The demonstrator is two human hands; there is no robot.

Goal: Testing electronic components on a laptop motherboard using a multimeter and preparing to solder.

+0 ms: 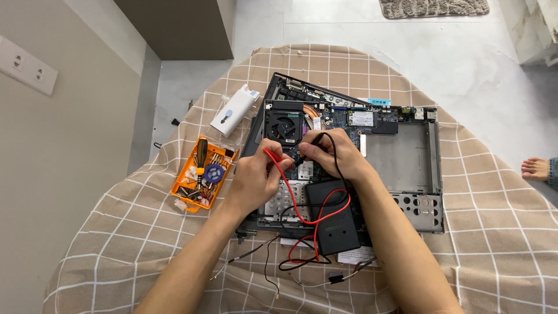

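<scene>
An opened laptop chassis lies on a round table with a beige checked cloth; its circuit board and black fan are exposed. My left hand pinches a red test probe pointed at the board. My right hand holds a black test probe against the board beside the fan. Red and black leads run down to a black multimeter resting on the chassis near my wrists.
An orange tray with a screwdriver and several bits sits left of the laptop. A white pouch-like case lies behind it. Loose thin wires trail at the front. A person's bare foot shows at the right edge.
</scene>
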